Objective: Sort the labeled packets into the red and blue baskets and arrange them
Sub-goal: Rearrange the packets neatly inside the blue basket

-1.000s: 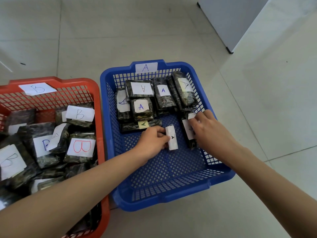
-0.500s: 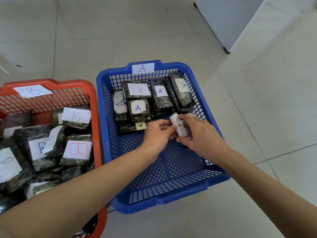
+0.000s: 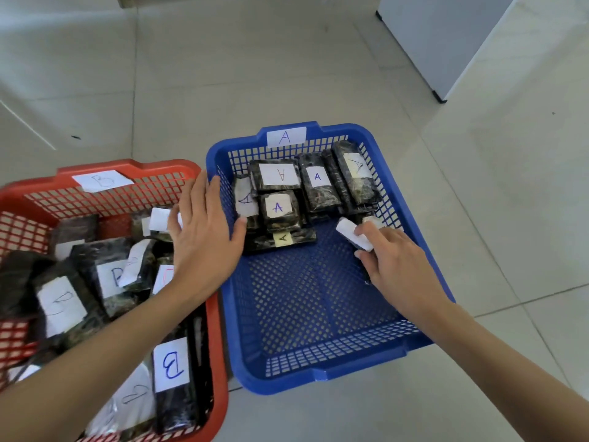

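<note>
Since it hangs low inside the blue basket (image 3: 318,378), close to the right wall, the packet (image 3: 348,230) in the right hand (image 3: 395,263) looks meant to join the A packets (image 3: 317,183) packed along the far end. Thumb and fingers curl round its near end, leaving the white-labelled end free to lead in. Its letter cannot be read from here.

The stowed packets lie label-up and touching, with one slim packet bearing a yellow tag (image 3: 283,239) across their front. I judge that to be the arranging half of the job.

The left hand (image 3: 204,240) is spread flat with straight fingers, holding nothing. It is above the spot where the red basket (image 3: 220,346) stands just beside the blue one, well placed to reach into the jumbled B packets (image 3: 170,362) heaped there.

Paper tags A (image 3: 286,137) and B (image 3: 102,180) on the far rims say which basket takes what. Both baskets stand on a tiled floor (image 3: 287,74).
</note>
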`<state>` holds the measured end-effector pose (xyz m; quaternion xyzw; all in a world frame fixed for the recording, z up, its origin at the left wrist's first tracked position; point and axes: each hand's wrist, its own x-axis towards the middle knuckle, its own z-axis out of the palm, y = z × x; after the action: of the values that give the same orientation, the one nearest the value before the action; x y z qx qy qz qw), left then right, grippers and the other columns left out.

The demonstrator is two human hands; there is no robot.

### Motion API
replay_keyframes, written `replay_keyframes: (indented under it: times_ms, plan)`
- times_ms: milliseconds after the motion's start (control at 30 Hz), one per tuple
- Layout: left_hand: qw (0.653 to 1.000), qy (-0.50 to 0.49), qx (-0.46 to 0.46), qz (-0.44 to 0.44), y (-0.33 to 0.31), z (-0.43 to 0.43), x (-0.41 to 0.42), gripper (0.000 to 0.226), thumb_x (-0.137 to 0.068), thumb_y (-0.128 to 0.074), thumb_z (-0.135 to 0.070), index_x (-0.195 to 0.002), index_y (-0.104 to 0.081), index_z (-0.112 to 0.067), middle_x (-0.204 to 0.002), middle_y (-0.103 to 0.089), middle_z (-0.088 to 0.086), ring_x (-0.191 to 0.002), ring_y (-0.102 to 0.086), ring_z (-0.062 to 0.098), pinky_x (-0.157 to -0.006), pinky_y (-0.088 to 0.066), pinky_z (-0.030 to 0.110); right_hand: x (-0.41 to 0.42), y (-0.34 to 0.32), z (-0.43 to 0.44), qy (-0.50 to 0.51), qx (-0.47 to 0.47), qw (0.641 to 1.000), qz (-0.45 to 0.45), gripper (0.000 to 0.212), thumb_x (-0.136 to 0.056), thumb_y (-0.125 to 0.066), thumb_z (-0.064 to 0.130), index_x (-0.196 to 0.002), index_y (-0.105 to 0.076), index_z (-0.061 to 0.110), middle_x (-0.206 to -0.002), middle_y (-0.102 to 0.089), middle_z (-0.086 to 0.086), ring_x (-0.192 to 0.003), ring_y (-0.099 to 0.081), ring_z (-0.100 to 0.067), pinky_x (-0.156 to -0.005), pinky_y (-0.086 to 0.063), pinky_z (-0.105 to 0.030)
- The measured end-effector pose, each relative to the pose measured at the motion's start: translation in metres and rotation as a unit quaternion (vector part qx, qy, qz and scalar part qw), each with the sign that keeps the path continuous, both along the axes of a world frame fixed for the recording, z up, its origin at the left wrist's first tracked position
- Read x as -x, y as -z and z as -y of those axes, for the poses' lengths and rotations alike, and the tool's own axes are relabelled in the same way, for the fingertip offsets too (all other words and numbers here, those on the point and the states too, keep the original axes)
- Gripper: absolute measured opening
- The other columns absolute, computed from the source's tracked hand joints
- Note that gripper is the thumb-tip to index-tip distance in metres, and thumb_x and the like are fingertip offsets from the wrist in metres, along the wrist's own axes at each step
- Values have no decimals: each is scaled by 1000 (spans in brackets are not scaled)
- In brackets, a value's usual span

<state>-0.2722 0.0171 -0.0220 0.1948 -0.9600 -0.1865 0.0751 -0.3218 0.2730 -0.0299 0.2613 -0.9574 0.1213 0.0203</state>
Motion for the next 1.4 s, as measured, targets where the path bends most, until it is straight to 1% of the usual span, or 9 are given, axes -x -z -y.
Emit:
replay_keyframes:
  times_ms: [100,300,500,633,833,1067,1200,1300,1400]
  plan:
    - [999,-7,-35,10,2,0,4,68,-97,-42,-27,-150,-4,-9,-158,2,4,-145,5,18,-116,0,36,-3,0,13,-21,59,998,-5,25,-83,-69,9,-105,-59,5,-88,-66,-13,-80,-60,-31,-61,-45,-31]
    - [998,15,-62,-17,6,3,7,61,-99,-34,-16,-149,-1,-5,-158,7,6,-145,9,18,-113,8,23,-3,-28,68,-85,190,976,-60,24,-86,-57,30,-100,-61,10,-88,-67,-1,-78,-58,-16,-62,-44,-22]
    - [988,16,-128,-84,11,5,4,53,-100,-29,-10,-149,-8,-5,-158,0,6,-145,2,16,-108,9,9,27,-14,147,-132,71,965,-216,32,-63,-77,34,-84,-64,14,-62,-65,0,-82,-56,-26,-64,-42,-36]
    - [983,9,-154,-97,13,5,5,52,-101,-29,-10,-149,-10,-6,-158,-1,4,-145,1,14,-103,12,0,44,2,166,-147,16,952,-267,27,-62,-74,35,-76,-64,15,-63,-62,-2,-90,-45,-23,-66,-37,-35]
    - [980,7,-171,-102,16,4,5,52,-102,-27,-15,-150,-7,-9,-158,2,-1,-144,5,10,-103,12,0,43,16,145,-209,-13,950,-234,22,-69,-72,30,-78,-68,11,-74,-63,0,-93,-46,-24,-69,-40,-37]
    - [981,20,-155,-117,17,4,5,52,-101,-28,-11,-148,-8,-5,-158,1,4,-145,3,14,-103,12,1,56,15,166,-174,-84,941,-279,8,-72,-71,24,-72,-71,16,-76,-64,4,-96,-38,-22,-72,-30,-35]
    - [980,16,-159,-120,18,3,6,52,-101,-28,-11,-148,-9,-6,-158,1,3,-144,3,13,-102,12,0,56,16,174,-155,-135,941,-269,16,-72,-73,32,-77,-72,17,-77,-67,5,-99,-46,-22,-74,-29,-36]
    - [982,20,-143,-120,18,3,5,51,-101,-28,-11,-148,-8,-5,-158,0,5,-145,2,14,-103,13,1,50,13,168,-154,-109,953,-236,30,-77,-64,40,-91,-72,16,-92,-70,6,-106,-59,-19,-82,-41,-38]
    - [979,9,-164,-119,13,5,5,48,-102,-27,-13,-148,-14,-7,-158,-5,2,-144,-1,11,-104,10,2,47,5,155,-169,-30,957,-235,30,-84,-56,29,-104,-70,12,-107,-69,0,-112,-59,-22,-90,-45,-38]
